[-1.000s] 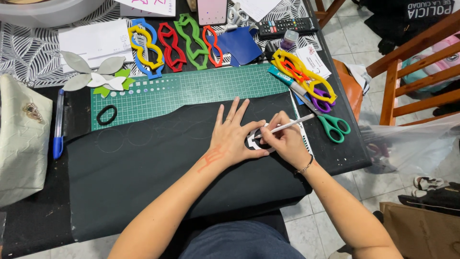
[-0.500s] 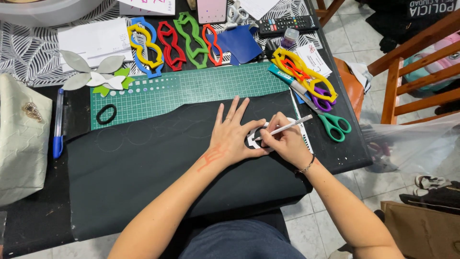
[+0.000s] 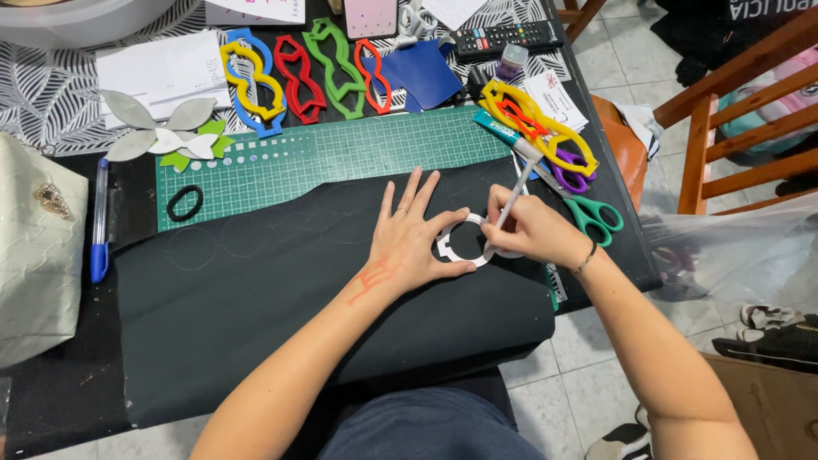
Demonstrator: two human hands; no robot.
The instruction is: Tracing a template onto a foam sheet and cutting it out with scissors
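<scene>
On the black sheet (image 3: 281, 315) below the green cutting mat (image 3: 341, 158), a white ring template (image 3: 460, 241) is pinned flat by the spread left hand (image 3: 413, 243) and traced with a white pencil (image 3: 509, 204) pinched in the right hand (image 3: 532, 234) grip (several faint circles are already drawn leftward, none judged cut).

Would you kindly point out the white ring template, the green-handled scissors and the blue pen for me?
white ring template (image 3: 453, 252), head view, on its lower left rim.
green-handled scissors (image 3: 594, 215), head view, on the green handle loops.
blue pen (image 3: 100, 223), head view, on the clear barrel's middle.
</scene>
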